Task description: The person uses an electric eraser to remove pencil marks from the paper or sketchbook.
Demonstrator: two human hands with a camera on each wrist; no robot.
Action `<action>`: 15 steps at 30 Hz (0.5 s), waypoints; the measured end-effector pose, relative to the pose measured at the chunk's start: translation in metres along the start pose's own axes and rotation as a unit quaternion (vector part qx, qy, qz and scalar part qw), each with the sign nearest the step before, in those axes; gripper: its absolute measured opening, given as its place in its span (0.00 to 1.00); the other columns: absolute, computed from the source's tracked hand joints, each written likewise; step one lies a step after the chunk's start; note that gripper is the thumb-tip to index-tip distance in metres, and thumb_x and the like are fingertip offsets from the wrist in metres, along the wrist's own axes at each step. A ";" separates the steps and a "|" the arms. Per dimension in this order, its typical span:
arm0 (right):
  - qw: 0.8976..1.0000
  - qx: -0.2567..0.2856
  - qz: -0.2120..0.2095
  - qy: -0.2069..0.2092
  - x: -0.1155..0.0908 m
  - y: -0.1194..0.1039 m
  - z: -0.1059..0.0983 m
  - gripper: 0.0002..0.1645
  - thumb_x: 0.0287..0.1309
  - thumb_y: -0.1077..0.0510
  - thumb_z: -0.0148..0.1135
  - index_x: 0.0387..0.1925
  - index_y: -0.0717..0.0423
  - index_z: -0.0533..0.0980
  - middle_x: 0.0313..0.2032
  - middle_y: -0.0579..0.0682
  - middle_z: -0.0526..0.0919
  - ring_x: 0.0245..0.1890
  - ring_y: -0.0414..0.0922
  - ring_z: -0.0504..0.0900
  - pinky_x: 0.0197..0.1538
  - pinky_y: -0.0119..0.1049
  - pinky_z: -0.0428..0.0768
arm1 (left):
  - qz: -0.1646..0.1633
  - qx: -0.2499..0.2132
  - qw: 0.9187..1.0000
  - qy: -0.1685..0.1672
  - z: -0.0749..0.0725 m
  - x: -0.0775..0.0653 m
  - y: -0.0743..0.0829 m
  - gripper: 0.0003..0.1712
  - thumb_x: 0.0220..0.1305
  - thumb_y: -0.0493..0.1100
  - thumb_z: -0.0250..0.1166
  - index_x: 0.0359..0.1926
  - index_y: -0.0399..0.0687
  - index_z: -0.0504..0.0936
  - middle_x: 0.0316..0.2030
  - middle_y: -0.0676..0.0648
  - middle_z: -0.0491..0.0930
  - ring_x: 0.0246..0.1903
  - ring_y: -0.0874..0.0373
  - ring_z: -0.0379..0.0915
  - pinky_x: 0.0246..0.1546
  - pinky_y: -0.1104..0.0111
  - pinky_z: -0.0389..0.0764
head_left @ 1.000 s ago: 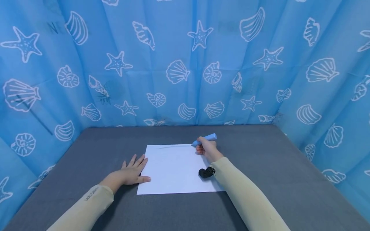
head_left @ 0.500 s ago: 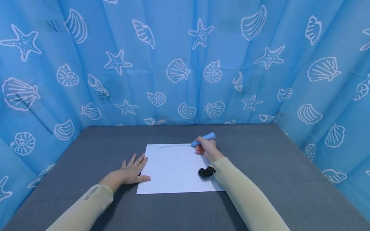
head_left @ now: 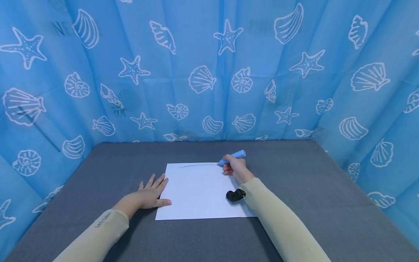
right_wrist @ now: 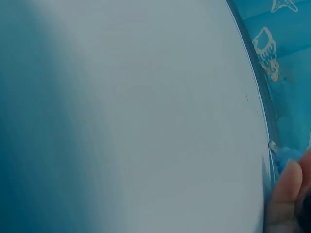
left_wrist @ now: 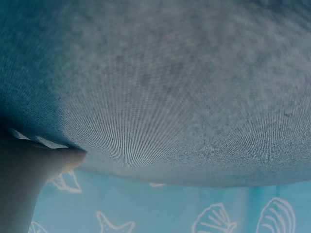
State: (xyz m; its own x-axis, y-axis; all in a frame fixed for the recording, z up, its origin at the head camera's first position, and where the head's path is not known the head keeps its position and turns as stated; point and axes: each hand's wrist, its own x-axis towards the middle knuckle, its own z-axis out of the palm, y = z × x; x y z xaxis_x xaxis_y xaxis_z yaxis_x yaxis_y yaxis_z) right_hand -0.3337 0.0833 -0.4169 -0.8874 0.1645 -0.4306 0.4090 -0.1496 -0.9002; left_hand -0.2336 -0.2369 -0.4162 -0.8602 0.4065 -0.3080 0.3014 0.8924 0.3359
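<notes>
A white sheet of paper (head_left: 196, 193) lies on the grey cloth-covered table. Spread over its left edge, my left hand (head_left: 145, 196) rests with fingers straight and the thumb on the sheet. At the top right corner, my right hand (head_left: 236, 169) pinches a thick light blue marker (head_left: 238, 154), tilted with its tip down at the paper's upper edge. A thin greyish line (head_left: 196, 166) runs along the top of the sheet to about the tip. In the right wrist view the marker's tip (right_wrist: 273, 145) shows at the paper's edge; whether it touches is unclear.
A blue curtain (head_left: 209, 72) with white shells and starfish hangs behind and beside the table (head_left: 131, 156). A black wrist camera (head_left: 235, 195) sticks out from the right sleeve (head_left: 278, 218) over the paper. The left sleeve (head_left: 98, 233) lies at lower left.
The head view shifts very slightly. Both hands, the marker and the paper look practically the same, and the line shows no clear growth.
</notes>
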 end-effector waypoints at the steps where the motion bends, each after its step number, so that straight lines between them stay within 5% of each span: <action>1: 1.000 0.001 -0.001 0.002 0.000 0.000 0.000 0.13 0.60 0.57 0.61 0.36 0.64 0.71 0.19 0.50 0.74 0.16 0.39 0.74 0.23 0.29 0.77 | 0.002 -0.002 1.000 0.000 -0.001 -0.001 0.001 0.61 0.59 0.77 0.51 0.76 0.38 0.44 0.75 0.35 0.36 0.71 0.31 0.22 0.61 0.32 0.28; 8: 1.000 0.015 -0.010 0.013 -0.003 0.000 0.000 0.13 0.59 0.58 0.60 0.37 0.65 0.69 0.19 0.50 0.73 0.14 0.39 0.73 0.21 0.29 0.76 | 0.001 -0.006 1.000 0.003 -0.003 -0.004 0.006 0.59 0.62 0.73 0.54 0.75 0.36 0.45 0.75 0.33 0.37 0.71 0.30 0.23 0.60 0.31 0.28; 15: 0.990 0.132 -0.004 0.045 -0.001 0.000 -0.005 0.22 0.66 0.46 0.57 0.41 0.63 0.68 0.22 0.50 0.74 0.17 0.40 0.75 0.24 0.29 0.78 | -0.010 -0.004 1.000 0.011 -0.001 -0.002 0.008 0.58 0.61 0.72 0.56 0.75 0.37 0.47 0.75 0.35 0.38 0.71 0.30 0.24 0.61 0.31 0.30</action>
State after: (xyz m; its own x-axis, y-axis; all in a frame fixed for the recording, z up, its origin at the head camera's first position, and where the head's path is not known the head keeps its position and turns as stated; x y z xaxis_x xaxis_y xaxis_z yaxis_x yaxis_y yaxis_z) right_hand -0.3316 0.0877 -0.4169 -0.8625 0.2516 -0.4391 0.3224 -0.3957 -0.8599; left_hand -0.2298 -0.2304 -0.4117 -0.8748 0.3841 -0.2954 0.2807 0.8986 0.3372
